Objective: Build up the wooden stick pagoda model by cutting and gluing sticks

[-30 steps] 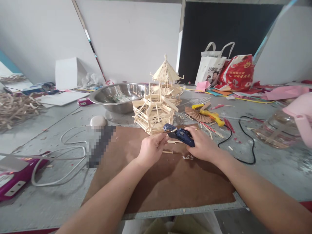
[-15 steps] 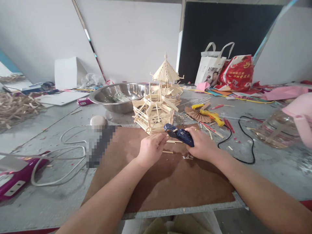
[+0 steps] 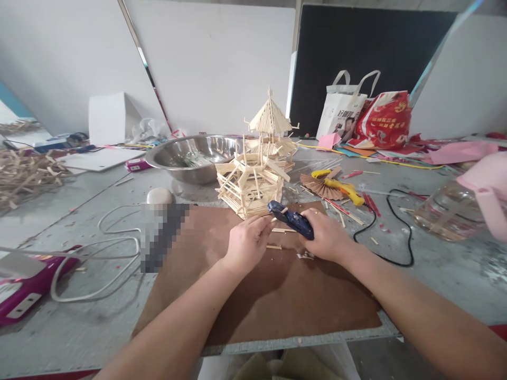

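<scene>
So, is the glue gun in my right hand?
No, your right hand holds a blue tool, and the glue gun lies on the table.

Hands, mine: two, left hand (image 3: 249, 244) and right hand (image 3: 325, 235). Blue hand tool (image 3: 296, 221), in my right: one. Thin stick (image 3: 280, 215), in my left: one. Brown mat (image 3: 301, 306), at the near edge of the worktop (image 3: 95, 198): one. Metal basin (image 3: 174, 166): one. Carrier bags, towards the far edge: two, white bag (image 3: 336, 111) and red bag (image 3: 386, 120). Yellow glue gun (image 3: 344, 190): one. Pink-topped jug (image 3: 447, 211), towards the right edge: one. Stick heap (image 3: 29, 177), towards the left edge: one, pieces too tangled to count.
</scene>
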{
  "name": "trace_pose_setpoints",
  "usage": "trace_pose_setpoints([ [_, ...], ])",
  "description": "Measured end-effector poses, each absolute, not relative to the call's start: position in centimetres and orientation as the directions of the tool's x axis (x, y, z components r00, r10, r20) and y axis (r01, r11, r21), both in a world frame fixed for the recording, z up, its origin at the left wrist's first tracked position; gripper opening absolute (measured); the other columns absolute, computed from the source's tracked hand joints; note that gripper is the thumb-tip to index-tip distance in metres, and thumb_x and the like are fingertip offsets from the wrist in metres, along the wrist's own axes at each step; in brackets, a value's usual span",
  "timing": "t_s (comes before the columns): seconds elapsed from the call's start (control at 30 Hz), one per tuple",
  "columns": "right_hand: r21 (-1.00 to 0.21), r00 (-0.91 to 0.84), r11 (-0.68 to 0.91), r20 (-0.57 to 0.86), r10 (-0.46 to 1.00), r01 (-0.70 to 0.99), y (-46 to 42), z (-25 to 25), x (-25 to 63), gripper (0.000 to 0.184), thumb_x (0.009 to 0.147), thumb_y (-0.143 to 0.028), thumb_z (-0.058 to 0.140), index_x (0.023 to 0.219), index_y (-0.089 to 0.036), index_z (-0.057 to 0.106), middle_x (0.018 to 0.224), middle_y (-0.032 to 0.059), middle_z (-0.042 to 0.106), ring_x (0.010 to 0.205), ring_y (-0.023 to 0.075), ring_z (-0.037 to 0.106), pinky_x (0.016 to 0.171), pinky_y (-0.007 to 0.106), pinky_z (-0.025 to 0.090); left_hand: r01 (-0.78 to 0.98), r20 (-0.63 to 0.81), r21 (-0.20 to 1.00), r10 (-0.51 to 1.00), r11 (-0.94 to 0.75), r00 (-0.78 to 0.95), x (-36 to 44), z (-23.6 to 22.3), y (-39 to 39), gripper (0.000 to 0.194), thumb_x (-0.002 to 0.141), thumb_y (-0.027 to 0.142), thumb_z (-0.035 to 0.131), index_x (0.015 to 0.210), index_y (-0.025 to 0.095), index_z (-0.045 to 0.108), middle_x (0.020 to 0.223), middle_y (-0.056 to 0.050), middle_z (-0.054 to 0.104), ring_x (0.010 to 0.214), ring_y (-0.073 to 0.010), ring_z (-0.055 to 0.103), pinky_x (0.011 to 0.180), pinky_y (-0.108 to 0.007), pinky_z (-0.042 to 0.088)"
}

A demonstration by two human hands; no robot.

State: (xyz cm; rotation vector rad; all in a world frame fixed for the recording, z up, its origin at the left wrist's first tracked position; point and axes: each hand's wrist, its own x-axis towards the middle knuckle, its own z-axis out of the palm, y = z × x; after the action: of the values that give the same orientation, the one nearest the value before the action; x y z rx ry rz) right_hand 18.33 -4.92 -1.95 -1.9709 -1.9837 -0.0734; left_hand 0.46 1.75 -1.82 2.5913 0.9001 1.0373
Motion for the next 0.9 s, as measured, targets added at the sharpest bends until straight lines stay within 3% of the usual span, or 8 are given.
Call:
trace_pose_setpoints([
  [0.17, -0.207, 0.034, 0.023, 0.265, 0.964, 0.978, -5.06, -1.84, 18.17, 0.023, 0.066, -0.022, 0.049, 0.089, -0.019, 0.046, 0.085, 0.0052, 0.056, 0.077, 0.0199, 0.053, 0.06, 0.027, 0.032, 0.408, 0.586, 0.433, 0.595, -0.804, 0.55, 0.53, -1.88, 1.67, 0.021, 0.082, 0.026, 0.04, 0.081, 0.018, 0.06, 0.078, -0.004, 0.057, 0.069, -0.0106, 0.054, 0.06, -0.019, 0.041],
  [0.53, -0.222, 0.052, 0.005, 0.248, 0.967, 0.975, -4.96, -1.64, 18.12, 0.017, 0.067, -0.024, 0.048, 0.084, -0.02, 0.046, 0.081, 0.0035, 0.054, 0.075, 0.0187, 0.053, 0.06, 0.026, 0.032, 0.426, 0.581, 0.42, 0.598, -0.802, 0.553, 0.53, -1.84, 1.76, 0.021, 0.082, 0.025, 0.04, 0.078, 0.017, 0.059, 0.072, -0.003, 0.054, 0.066, -0.0103, 0.051, 0.059, -0.019, 0.039],
  [0.9, -0.338, -0.007, 0.097, 0.259, 0.966, 0.936, -4.79, -2.0, 18.62, 0.044, 0.066, -0.021, 0.05, 0.109, -0.017, 0.039, 0.102, 0.0088, 0.052, 0.092, 0.0225, 0.05, 0.073, 0.031, 0.036, 0.428, 0.561, 0.461, 0.629, -0.777, 0.539, 0.67, -1.96, 1.97, 0.018, 0.079, 0.024, 0.044, 0.073, 0.017, 0.059, 0.068, -0.002, 0.055, 0.066, -0.0115, 0.052, 0.06, -0.02, 0.039],
])
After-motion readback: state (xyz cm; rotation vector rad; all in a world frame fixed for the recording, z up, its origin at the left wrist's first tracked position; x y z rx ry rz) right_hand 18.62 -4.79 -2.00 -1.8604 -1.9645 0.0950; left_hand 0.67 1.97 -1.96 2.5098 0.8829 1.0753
